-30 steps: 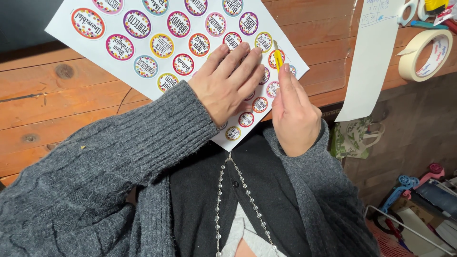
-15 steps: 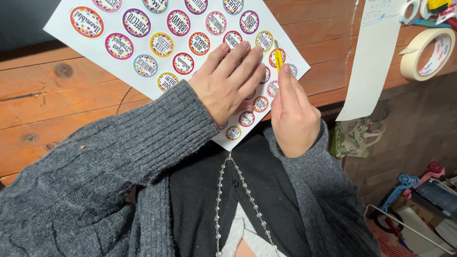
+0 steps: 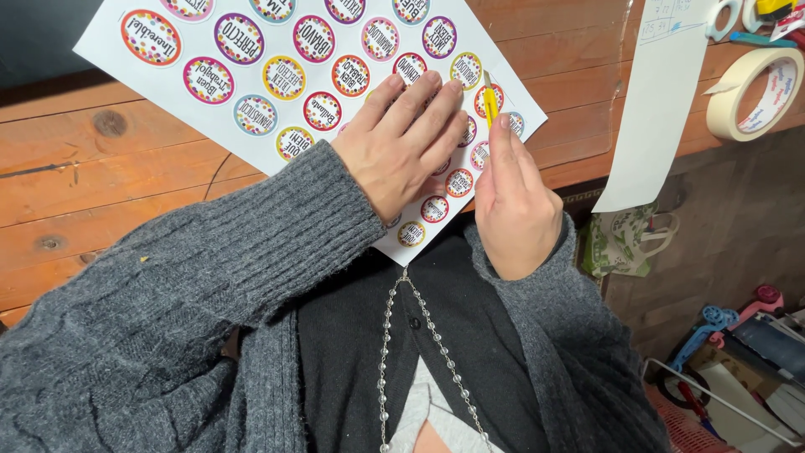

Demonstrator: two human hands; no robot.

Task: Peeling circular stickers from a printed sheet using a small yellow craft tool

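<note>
A white sheet of round colourful stickers (image 3: 251,75) lies on a wooden table (image 3: 84,176), one corner hanging over the near edge. My left hand (image 3: 402,138) lies flat on the sheet with fingers spread, pressing it down. My right hand (image 3: 513,201) grips a slim yellow craft knife (image 3: 490,102), index finger along its back, its tip on the sheet among the stickers near the right edge. Grey knitted sleeves cover both arms.
A long white paper strip (image 3: 662,101) hangs over the table edge at right. A roll of masking tape (image 3: 755,88) and scissors (image 3: 725,17) lie at the far right. A patterned bag (image 3: 625,239) and toys (image 3: 721,323) sit on the floor below.
</note>
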